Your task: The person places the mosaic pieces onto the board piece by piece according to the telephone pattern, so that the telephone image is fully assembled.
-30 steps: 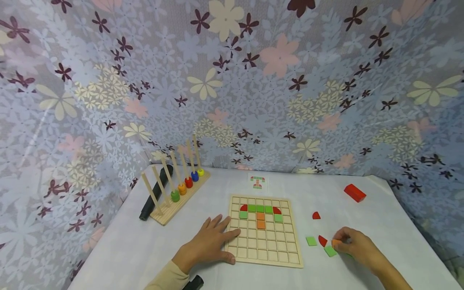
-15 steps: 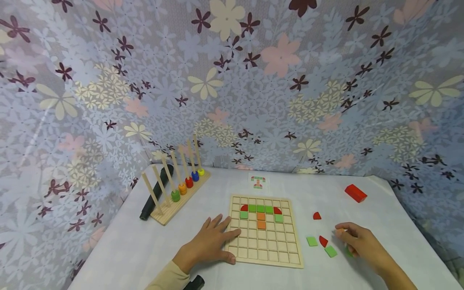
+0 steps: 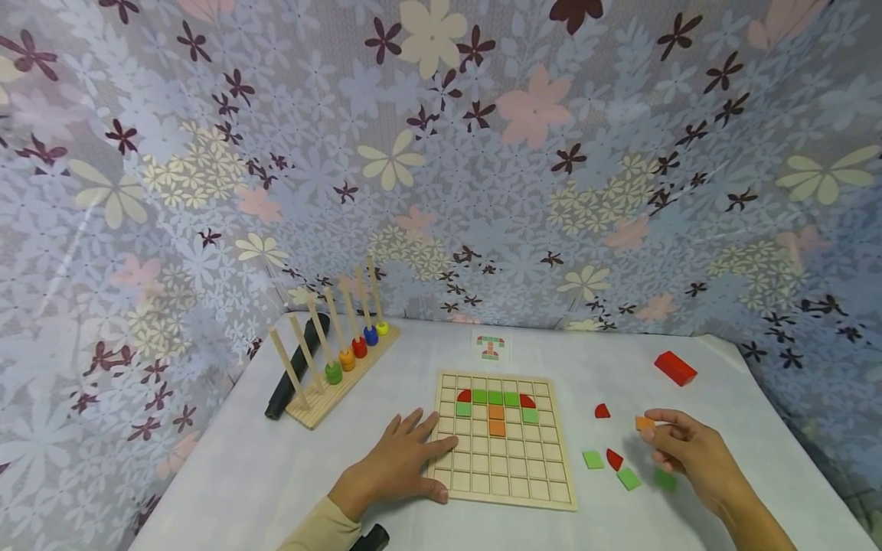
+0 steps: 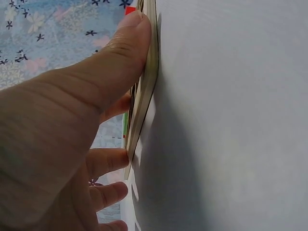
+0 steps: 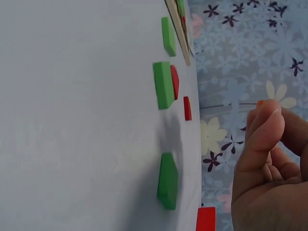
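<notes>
My left hand rests with spread fingers on the left edge of a wooden grid board; in the left wrist view its thumb lies along the board's rim. Red, green and orange tiles fill several cells in the board's upper half, with two orange squares stacked in the middle column. Off to the right, my right hand pinches an orange square tile between thumb and fingers, above the table. Only a sliver of that tile shows in the right wrist view. Below it lie green squares and red quarter-circles.
A red block lies at the far right. Behind the board is a small pattern card. At left stand a peg rack with coloured rings and a black rod. Another black object sits near the front edge.
My right hand has lifted the orange tile off the table and raised it slightly up and away from the other tiles, uncovering a green square. My left hand has stayed still.
</notes>
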Action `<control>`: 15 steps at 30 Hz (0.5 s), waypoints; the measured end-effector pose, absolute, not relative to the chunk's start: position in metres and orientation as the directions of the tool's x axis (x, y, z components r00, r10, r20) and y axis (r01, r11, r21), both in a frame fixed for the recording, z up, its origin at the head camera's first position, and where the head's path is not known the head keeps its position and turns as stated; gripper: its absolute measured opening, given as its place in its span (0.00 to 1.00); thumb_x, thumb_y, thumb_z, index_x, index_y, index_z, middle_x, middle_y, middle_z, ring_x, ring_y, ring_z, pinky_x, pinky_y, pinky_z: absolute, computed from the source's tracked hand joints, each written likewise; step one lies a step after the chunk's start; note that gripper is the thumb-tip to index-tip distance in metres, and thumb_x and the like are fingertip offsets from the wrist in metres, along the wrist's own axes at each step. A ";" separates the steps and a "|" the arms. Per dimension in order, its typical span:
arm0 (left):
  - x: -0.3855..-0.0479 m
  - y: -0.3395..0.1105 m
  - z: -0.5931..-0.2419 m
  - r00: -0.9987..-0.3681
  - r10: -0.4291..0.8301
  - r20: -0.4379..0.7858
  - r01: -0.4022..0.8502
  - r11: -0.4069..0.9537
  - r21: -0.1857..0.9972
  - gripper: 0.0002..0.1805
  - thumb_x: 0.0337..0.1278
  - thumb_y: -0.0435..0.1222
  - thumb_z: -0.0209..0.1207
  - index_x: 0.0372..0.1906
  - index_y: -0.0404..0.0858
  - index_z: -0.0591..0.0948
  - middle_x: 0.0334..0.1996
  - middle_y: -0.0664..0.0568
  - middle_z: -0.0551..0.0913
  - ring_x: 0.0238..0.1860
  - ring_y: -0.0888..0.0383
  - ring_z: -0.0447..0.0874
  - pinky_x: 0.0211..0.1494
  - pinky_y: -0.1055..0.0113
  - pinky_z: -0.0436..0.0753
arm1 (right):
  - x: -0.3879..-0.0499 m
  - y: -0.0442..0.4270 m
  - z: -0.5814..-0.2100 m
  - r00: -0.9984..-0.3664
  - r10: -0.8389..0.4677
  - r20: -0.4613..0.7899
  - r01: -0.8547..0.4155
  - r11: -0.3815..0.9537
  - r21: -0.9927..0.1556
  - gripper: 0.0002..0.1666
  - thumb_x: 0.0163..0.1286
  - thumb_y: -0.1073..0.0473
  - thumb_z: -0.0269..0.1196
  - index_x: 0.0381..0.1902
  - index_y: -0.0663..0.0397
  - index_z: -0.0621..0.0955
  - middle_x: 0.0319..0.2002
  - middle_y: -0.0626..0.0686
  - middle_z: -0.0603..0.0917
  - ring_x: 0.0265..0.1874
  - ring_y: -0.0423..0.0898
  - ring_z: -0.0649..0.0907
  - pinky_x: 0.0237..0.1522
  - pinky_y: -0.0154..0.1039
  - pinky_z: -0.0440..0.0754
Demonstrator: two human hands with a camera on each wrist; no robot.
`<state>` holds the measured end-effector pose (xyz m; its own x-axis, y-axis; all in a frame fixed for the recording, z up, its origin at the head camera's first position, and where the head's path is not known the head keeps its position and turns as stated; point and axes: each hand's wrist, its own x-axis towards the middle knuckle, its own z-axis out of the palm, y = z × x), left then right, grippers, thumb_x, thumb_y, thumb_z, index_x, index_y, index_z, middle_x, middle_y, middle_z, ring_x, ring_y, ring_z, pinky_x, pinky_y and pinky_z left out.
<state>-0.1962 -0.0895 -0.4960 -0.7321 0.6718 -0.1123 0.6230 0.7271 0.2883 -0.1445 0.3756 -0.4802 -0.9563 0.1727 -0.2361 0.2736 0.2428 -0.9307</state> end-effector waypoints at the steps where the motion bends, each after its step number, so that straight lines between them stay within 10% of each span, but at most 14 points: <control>1: -0.196 -0.089 -0.496 -0.733 0.671 -0.113 0.622 0.728 0.289 0.47 0.45 0.68 0.65 0.75 0.61 0.70 0.79 0.43 0.60 0.79 0.37 0.53 0.76 0.33 0.57 | -0.145 0.375 -0.480 -0.956 0.171 -0.240 0.275 0.228 -0.934 0.40 0.70 0.52 0.70 0.69 0.67 0.65 0.37 0.46 0.84 0.27 0.45 0.81 0.31 0.38 0.85; 15: -0.196 -0.089 -0.497 -0.726 0.678 -0.113 0.631 0.723 0.281 0.47 0.45 0.67 0.65 0.75 0.61 0.70 0.79 0.43 0.60 0.77 0.39 0.58 0.76 0.36 0.58 | -0.158 0.342 -0.475 -0.961 0.128 -0.245 0.268 0.205 -0.942 0.37 0.69 0.53 0.71 0.68 0.61 0.68 0.37 0.47 0.86 0.27 0.45 0.82 0.31 0.38 0.85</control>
<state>-0.1959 -0.0894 -0.4968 -0.7264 0.6779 -0.1134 0.6311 0.7232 0.2806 -0.1584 0.3420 -0.4753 -0.9610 0.1282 -0.2452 0.2676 0.2045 -0.9416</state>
